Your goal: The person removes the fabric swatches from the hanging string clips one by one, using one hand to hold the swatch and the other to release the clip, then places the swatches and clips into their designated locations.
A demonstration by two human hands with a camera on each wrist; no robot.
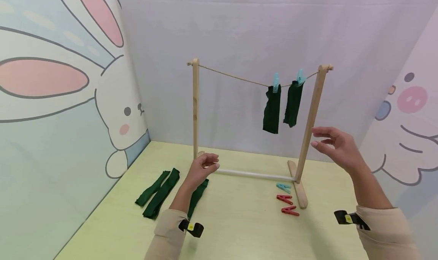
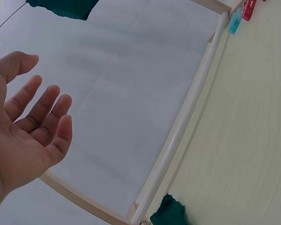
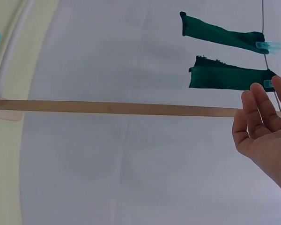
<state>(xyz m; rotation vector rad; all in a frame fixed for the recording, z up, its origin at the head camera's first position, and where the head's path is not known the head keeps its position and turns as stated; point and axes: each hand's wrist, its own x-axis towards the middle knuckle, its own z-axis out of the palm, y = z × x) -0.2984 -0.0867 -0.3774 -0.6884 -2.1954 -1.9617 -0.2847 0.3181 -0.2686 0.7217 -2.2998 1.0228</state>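
Two dark green cloth strips, one on the left [image 1: 272,111] and one on the right [image 1: 293,104], hang from a sagging cord [image 1: 236,76], each under a light blue clothespin [image 1: 276,83]. My right hand [image 1: 337,146] hovers by the right wooden post [image 1: 310,127], fingers loosely bent, holding nothing. My left hand [image 1: 203,170] is in the air near the foot of the left post [image 1: 195,108]; its fingers are relaxed and hold nothing, as the left wrist view confirms. Below it lies a green strip [image 1: 197,197], partly hidden by the forearm. Two more green strips [image 1: 162,193] lie farther left.
One blue clothespin [image 1: 283,187] and two red clothespins [image 1: 290,210] lie beside the stand's right wooden foot [image 1: 301,195]. A white rod [image 1: 253,173] joins the posts low down. Printed cloth walls [image 1: 68,146] enclose the pale yellow table [image 1: 239,229].
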